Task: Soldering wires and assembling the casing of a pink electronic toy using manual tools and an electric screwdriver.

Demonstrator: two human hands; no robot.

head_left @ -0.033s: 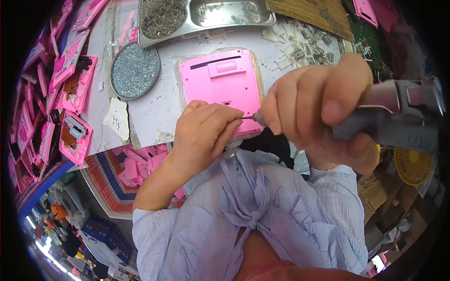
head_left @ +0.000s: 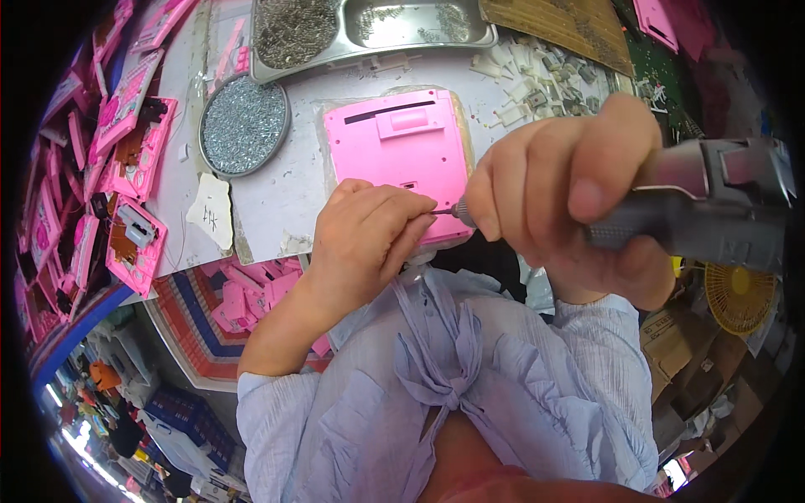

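Observation:
A pink plastic casing (head_left: 390, 151) lies on the table in front of me, with a long dark slot, a raised block and several small screw holes facing up. My right hand (head_left: 570, 189) grips a grey electric screwdriver (head_left: 696, 210), held almost level, its thin bit pointing left over the casing's near part. At the bit's tip, the thumb and fingers of my left hand (head_left: 365, 235) are pinched together, resting on the casing's near left side. Whatever sits between those fingertips is hidden or too small to name.
Left of the casing stands a round dish of small screws (head_left: 244, 126). Beyond it is a metal tray (head_left: 335, 52) holding small metal parts. Loose white parts (head_left: 545, 75) lie at the far right, near cardboard (head_left: 562, 25). Pink assemblies (head_left: 138, 243) are piled at the left.
The casing, dish and tray appear very slightly further right in the picture, and my right hand slightly further left. Both hands keep the same hold.

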